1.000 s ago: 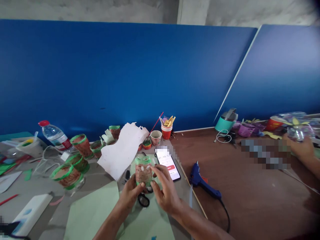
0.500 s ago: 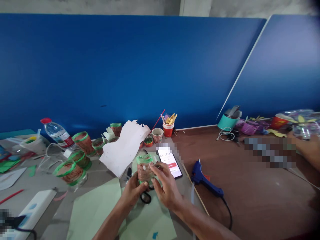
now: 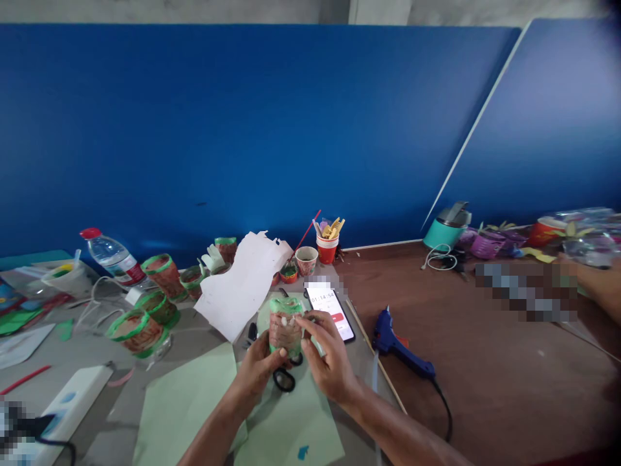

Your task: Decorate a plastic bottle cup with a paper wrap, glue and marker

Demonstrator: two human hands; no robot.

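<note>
Both my hands hold up a small clear plastic cup [image 3: 285, 327] with a green rim and a reddish-brown band. My left hand [image 3: 257, 367] grips it from below and behind. My right hand [image 3: 330, 356] is closed on its right side, fingertips pressed to the band. Black scissors [image 3: 283, 378] lie on light green paper [image 3: 194, 408] just beneath the cup. A phone [image 3: 332, 313] with a lit screen lies right behind my right hand.
Several similar green-rimmed cups [image 3: 138, 330] and a water bottle [image 3: 110, 257] stand at left. A white cut sheet [image 3: 242, 285] leans mid-table. A blue glue gun [image 3: 400, 349] lies on the brown table at right. Another person's hand [image 3: 599, 288] works at far right.
The view has shifted slightly. My hands have kept hold of the cup, with the right fingers sliding a little across its side.
</note>
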